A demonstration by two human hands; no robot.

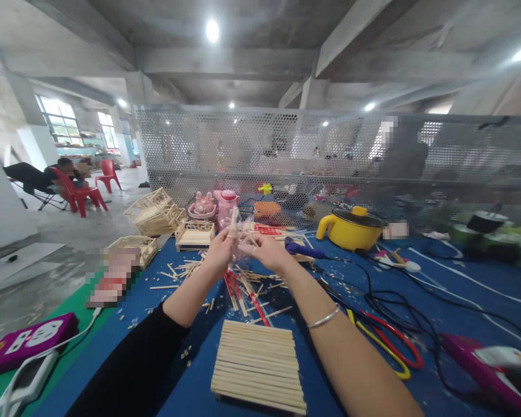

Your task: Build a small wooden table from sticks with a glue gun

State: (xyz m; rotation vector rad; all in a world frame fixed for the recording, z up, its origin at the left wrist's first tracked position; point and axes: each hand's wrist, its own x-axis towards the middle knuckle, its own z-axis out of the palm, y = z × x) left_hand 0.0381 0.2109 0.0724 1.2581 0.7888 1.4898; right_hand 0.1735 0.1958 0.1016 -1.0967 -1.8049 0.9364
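Observation:
My left hand is closed on a crinkled clear plastic wrapper, with a pale stick end poking up by its fingertips. My right hand pinches the same plastic from the other side. Loose wooden sticks and red-and-clear stick wrappers lie scattered beneath both hands. Closer to me, a flat panel of sticks laid side by side rests between my forearms. Just beyond my right hand sits a blue-purple glue gun, partly hidden.
Small stick-built beds stand at the back left beside a pink bottle. A yellow electric pot, black cables and red-and-yellow-handled pliers or cutters are at right. A purple case lies left. A perforated metal screen borders the table.

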